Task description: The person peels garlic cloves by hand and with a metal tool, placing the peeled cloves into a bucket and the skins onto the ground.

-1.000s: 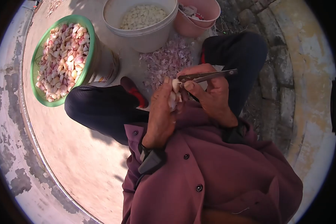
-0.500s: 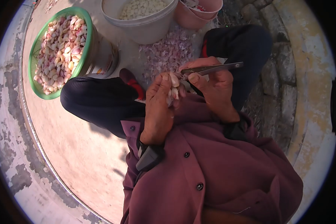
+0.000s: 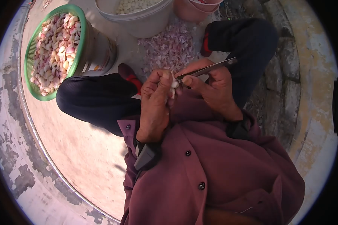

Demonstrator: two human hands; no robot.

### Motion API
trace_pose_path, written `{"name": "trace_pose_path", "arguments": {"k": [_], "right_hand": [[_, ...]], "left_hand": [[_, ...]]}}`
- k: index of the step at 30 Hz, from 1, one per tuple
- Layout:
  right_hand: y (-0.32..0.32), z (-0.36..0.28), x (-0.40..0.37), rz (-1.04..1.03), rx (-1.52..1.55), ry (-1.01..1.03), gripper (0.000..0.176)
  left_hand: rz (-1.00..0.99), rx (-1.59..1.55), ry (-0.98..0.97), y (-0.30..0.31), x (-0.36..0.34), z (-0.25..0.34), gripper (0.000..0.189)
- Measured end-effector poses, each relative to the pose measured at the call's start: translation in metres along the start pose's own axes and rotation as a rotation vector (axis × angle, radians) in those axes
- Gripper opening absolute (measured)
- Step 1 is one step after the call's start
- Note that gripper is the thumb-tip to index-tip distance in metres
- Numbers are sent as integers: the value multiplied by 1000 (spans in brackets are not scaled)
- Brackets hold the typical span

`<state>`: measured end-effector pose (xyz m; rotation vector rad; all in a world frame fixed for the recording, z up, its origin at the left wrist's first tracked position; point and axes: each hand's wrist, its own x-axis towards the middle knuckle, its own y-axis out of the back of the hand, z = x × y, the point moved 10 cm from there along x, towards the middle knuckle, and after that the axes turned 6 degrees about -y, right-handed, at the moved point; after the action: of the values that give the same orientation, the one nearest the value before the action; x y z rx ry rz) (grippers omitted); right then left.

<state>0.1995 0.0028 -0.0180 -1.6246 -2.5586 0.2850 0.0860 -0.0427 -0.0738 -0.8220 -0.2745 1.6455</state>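
My left hand (image 3: 155, 103) is closed round garlic cloves (image 3: 174, 84), pinched between thumb and fingers; a whitish clove shows at the fingertips. In my right hand (image 3: 216, 88) is a thin metal knife (image 3: 210, 68), its narrow end touching the clove and its other end sticking out past the fingers to the upper right. Both hands meet above my lap. Beneath and beyond them, papery pink garlic skins (image 3: 171, 45) lie scattered on the ground. How many cloves my left hand holds is partly hidden by the fingers.
At the upper left, a green basket (image 3: 82, 41) of unpeeled cloves rests on a bucket (image 3: 103, 54). A white bucket (image 3: 139, 24) holds peeled cloves at the top, beside a pink bucket (image 3: 191, 12). My knees are spread on both sides. Stones (image 3: 285, 60) edge the right.
The knife has moved left and down onto the clove, and a paler, whiter clove surface now shows at my left fingertips. The whole view has shifted slightly.
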Motion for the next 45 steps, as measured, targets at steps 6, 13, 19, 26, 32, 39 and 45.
{"name": "trace_pose_path", "arguments": {"k": [6, 13, 19, 26, 32, 39, 45], "right_hand": [[12, 34, 5, 113, 215, -220, 15], [57, 16, 21, 370, 8, 37, 16], [21, 27, 22, 101, -22, -98, 23], [-4, 25, 15, 4, 22, -43, 19], [-1, 26, 11, 23, -24, -86, 17], [0, 28, 9, 45, 98, -104, 17], [4, 30, 9, 35, 45, -77, 15]], "left_hand": [[-67, 39, -3, -1, 1, 1, 21], [-30, -28, -43, 2, -2, 11, 17], [36, -94, -48, 18, 1, 10, 14], [74, -70, -66, 24, -1, 5, 14], [114, -64, -84, 20, 1, 6, 14], [71, -86, -132, 21, 3, 11, 15], [75, -25, -109, 16, 3, 8, 16]]}}
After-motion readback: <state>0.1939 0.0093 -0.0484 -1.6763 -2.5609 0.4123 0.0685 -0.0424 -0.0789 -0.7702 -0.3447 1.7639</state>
